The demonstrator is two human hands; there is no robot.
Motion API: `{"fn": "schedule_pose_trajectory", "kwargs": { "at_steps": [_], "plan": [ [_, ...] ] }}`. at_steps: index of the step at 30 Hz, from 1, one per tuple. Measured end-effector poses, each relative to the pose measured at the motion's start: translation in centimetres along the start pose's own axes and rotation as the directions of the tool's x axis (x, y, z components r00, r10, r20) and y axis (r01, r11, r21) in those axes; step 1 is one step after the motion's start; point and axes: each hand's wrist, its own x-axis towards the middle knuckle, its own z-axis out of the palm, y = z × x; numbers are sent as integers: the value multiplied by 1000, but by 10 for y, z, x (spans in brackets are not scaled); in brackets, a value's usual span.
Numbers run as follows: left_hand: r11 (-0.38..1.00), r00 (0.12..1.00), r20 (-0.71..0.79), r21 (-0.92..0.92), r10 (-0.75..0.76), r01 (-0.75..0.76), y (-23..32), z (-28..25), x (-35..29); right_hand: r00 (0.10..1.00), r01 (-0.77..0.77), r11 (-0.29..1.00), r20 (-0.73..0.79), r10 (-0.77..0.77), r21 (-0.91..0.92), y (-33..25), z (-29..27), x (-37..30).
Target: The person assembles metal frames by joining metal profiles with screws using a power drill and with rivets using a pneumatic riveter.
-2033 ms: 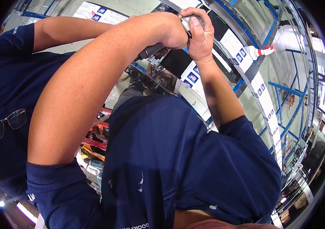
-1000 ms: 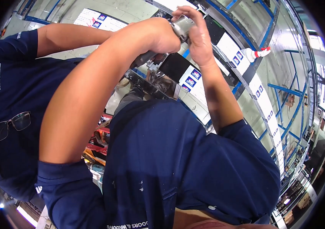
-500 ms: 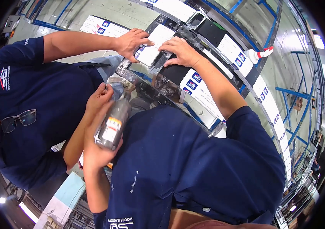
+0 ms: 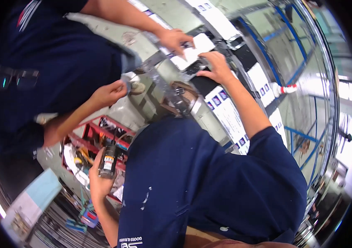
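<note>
A dark power drill [image 4: 107,161] with an orange-and-white label and a narrow front end is gripped in my left hand [image 4: 98,175], low at my left side. My right hand [image 4: 218,68] reaches to the frame with thumb and fingers apart. Its fingertips are at the near end of a white rectangular piece [image 4: 192,53] that lies over a joint of the dark metal profiles. From the far side, a co-worker's hand [image 4: 178,41] rests on that same white piece. The co-worker's other hand [image 4: 114,91] is held closed near their waist; what it holds, if anything, is hidden.
A red toolbox [image 4: 87,134] with assorted hand tools stands below on the left. White-wrapped profiles [image 4: 227,118] run away to the right. A white bottle with a red cap [image 4: 283,89] lies across them. Blue metal racks [image 4: 304,136] stand farther right.
My left hand has drawn the drill lower and away from the co-worker, uncovering the toolbox. The view has shifted. My right hand and the co-worker's reaching hand stay by the white piece.
</note>
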Motion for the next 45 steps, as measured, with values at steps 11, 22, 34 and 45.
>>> {"fn": "schedule_pose_trajectory", "kwargs": {
  "at_steps": [11, 22, 34, 45],
  "plan": [
    [810, 549, -758, 48, -352, 585, -212, 25, -99, 867, -422, 904, -323, 380, -71, -90, 57, -69],
    [491, 160, -663, -348, -732, 799, -423, 74, -180, 893, -441, 867, -213, 397, -234, -108, 72, -90],
    [669, 441, -599, -228, -669, 707, -476, 76, -189, 890, -452, 824, -111, 442, -342, -114, 77, -117],
    [784, 454, -784, -65, -423, 618, -544, 111, -197, 904, -421, 863, -203, 376, -279, -114, 72, -104]
  ]
}}
